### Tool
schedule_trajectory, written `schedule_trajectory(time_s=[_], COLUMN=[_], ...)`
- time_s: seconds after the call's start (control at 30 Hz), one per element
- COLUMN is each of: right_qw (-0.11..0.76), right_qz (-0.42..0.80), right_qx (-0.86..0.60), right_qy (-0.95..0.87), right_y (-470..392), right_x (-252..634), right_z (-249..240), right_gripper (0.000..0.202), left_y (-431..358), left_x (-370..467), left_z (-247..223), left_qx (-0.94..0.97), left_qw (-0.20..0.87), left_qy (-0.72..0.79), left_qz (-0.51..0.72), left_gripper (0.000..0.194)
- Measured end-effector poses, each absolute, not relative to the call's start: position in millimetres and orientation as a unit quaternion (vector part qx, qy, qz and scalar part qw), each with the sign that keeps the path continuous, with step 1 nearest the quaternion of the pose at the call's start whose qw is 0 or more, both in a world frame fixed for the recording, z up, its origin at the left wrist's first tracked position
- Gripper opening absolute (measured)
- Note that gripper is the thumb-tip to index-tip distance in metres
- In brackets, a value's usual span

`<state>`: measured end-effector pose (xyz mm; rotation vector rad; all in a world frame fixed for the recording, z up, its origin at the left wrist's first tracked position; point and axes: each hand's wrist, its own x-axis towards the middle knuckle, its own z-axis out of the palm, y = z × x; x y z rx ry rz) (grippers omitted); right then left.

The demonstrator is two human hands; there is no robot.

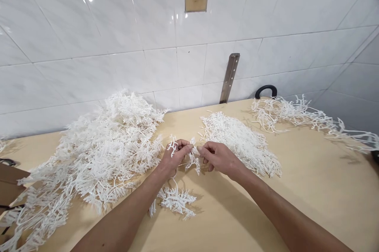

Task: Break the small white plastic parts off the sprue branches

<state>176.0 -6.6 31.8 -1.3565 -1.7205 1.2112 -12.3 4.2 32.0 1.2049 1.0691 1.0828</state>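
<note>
My left hand [175, 154] is closed in a pinch on a white branched plastic piece [194, 162] above the middle of the table. Part of a white branch also lies over the back of that hand. My right hand [217, 157] pinches at the same piece from the right, its fingertips close to the left ones. Below my left hand, a feathery white sprig [177, 200] rests near the table's front. A large heap of white sprigs [109, 145] spreads on the left. Just beyond my right hand is a flatter pile of small white pieces [239, 141].
Bare white branches [299, 111] stretch along the right of the wooden table [319, 189]. Behind them stands a black curved handle [265, 90]. A metal bracket [230, 78] leans at the tiled wall, and a brown box [12, 183] sits at the left edge.
</note>
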Motion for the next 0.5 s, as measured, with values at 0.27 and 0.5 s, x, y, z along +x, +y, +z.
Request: schedule_trajectory(time_s=[0.27,0.5], right_qw=[0.3,0.291], right_qz=[0.498,0.523], right_qx=[-0.467,-0.452], right_qy=[-0.666,-0.661], right_y=[-6.6,-4.2], right_x=[175.2,178.9], right_z=[29.3,26.7], right_gripper=[0.034,0.03], left_y=[0.1,2.4], left_x=[-9.9,-10.7], left_z=[32.1,28.6], left_qx=[0.497,0.462], left_qw=[0.613,0.668], left_qy=[0.433,0.415], left_qz=[0.436,0.41], left_gripper=[0.037,0.038])
